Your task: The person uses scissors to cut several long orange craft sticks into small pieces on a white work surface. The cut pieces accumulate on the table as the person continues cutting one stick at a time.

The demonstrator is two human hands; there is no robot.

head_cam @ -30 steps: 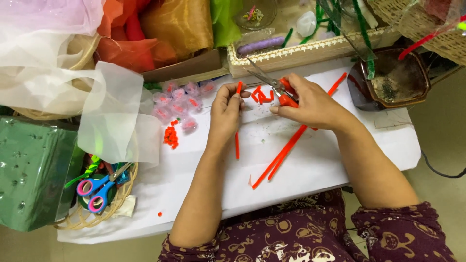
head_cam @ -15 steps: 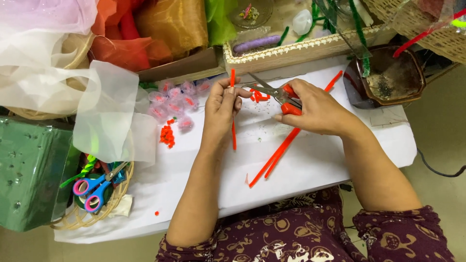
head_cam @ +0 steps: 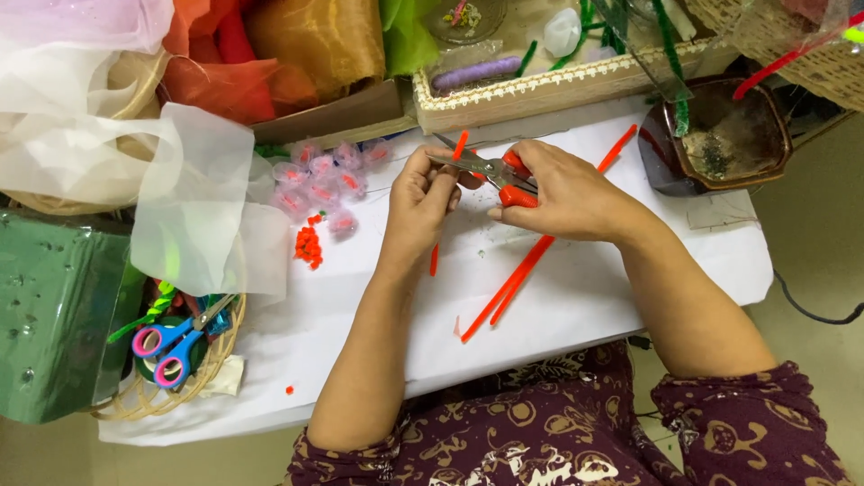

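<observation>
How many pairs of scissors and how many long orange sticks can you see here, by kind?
Scissors with orange handles, in the right hand: 1
Scissors with pink and blue handles, in the woven basket: 1
Thin orange stick held upright in the left hand: 1
Long orange sticks lying on the white table: 2
Total: 5

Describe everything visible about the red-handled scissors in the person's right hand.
The scissors have grey metal blades and red handles that look like plastic. The right hand grips the handles, fingers covering much of them. The blades point left, slightly parted, held above the white table. Their tips meet a thin red stick that the left hand holds nearly upright. Only the stick and the right hand appear to touch them.
</observation>
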